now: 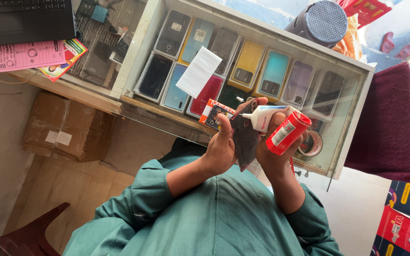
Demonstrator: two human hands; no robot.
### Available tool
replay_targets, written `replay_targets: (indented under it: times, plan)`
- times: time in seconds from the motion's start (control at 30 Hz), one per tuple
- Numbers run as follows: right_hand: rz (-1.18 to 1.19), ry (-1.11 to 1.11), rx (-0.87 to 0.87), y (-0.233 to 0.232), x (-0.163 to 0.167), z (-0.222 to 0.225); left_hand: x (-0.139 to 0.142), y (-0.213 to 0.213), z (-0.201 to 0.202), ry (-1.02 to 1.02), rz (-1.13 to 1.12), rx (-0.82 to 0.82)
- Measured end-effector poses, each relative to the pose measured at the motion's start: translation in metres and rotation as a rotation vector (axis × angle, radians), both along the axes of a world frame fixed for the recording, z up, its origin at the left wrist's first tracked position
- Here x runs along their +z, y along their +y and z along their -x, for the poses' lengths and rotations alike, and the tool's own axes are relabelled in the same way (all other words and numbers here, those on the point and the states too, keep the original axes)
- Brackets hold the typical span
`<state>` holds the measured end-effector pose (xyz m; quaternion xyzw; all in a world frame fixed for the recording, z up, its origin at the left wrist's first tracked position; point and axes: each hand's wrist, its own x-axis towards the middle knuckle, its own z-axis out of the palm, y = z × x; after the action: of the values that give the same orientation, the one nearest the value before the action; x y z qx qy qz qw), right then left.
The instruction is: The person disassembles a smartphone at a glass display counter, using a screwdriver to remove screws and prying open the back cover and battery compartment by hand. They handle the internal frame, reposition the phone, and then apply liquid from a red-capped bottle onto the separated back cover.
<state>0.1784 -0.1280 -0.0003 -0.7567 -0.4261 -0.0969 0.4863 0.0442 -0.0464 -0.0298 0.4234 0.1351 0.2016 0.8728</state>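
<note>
Left hand (221,147) grips dark phone panel (244,137) | right hand (274,142) holds glue tube (274,118), perhaps mid-gluing | next: steady nozzle along edge

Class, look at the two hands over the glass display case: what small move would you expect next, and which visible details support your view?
Probably a gentle squeeze, drawing the nozzle along the panel. The right hand holds a white-and-red glue tube with its tip touching the dark phone back panel, which the left hand holds up on edge above the display case. No glue bead is visible yet.
</note>
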Motion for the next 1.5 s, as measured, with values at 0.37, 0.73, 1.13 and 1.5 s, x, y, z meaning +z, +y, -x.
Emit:
replay_targets:
  times: [0.37,0.73,1.13,1.5]
  plan:
    - [0.042,-0.5,0.058,-0.006,-0.006,-0.008,-0.001,0.001,-0.003,-0.02,0.18,-0.062]
    - [-0.039,-0.468,0.046,-0.005,-0.017,-0.016,-0.01,0.001,-0.002,-0.079,0.106,-0.075]
    - [0.064,-0.395,-0.019,-0.004,-0.007,-0.014,0.004,0.002,-0.002,-0.064,-0.149,-0.031]
    - [0.034,-0.324,0.014,-0.003,-0.01,-0.015,0.009,0.0,-0.003,-0.158,0.143,-0.067]
